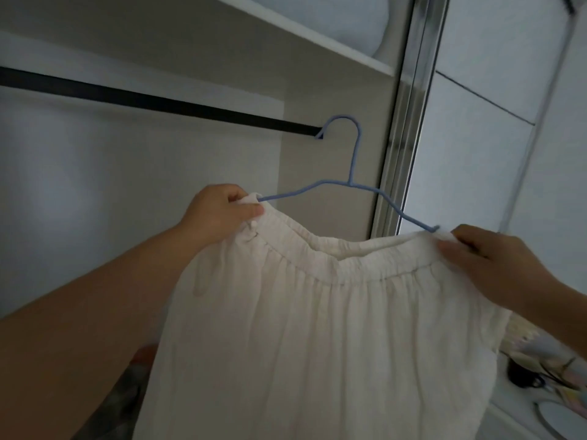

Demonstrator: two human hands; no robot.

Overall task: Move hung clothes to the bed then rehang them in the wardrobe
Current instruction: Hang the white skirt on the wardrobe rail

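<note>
Left forearm [79, 328], nearest the lens, running from the lower left corner up to the left hand [219, 214]. Cream-white garment [317, 328] in the foreground centre: thin, crinkled fabric with a gathered elastic waistband, falling in soft vertical folds out of the bottom edge; small button or loop just below the left end of the waistband. Waistband stretched over a light blue wire hanger [351, 182], the hanger's two shoulder tips emerging from the fabric at either end. Left hand clenched on the left end of the waistband, thumb and curled fingers [251, 211] pinching fabric at the hanger tip. Right hand [495, 265] grasping the right end of the waistband likewise, fabric pinched between thumb and fingers just below the hanger's right tip. Garment held up inside the open wardrobe, in front of its pale side panel [333, 90]. Hanger hook curving toward the right end of the dark hanging rail [158, 101]; hooked over the rail or merely beside it, not resolvable. White shelf [317, 42] above the rail, carrying a pale bundled item [365, 17]. Metallic sliding-door frame [409, 122] to the right of the panel, white door panels [476, 154] beyond. Blurred clutter [546, 373] on a white surface at the lower right; patterned dark cloth [127, 392] at the lower left, below the forearm.
</note>
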